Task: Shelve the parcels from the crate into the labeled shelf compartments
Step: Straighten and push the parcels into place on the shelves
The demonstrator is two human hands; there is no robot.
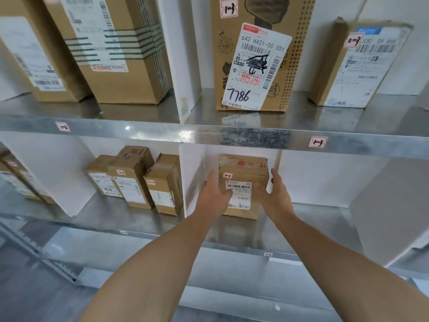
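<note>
Parcel [243, 189] tagged 2-3 stands on the lower shelf [325, 220], back from its front edge, beside the white divider [192, 177]. The left grip [213, 196] and right grip [276, 196] press its sides with flat, spread fingers. It looks placed; next, let go and draw back.

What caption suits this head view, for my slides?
Left hand and right hand steady a labelled parcel on the lower shelf.

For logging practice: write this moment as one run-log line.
parcel: tagged 2-3, on lower shelf | left hand: touches its left side | right hand: touches its right side
</note>
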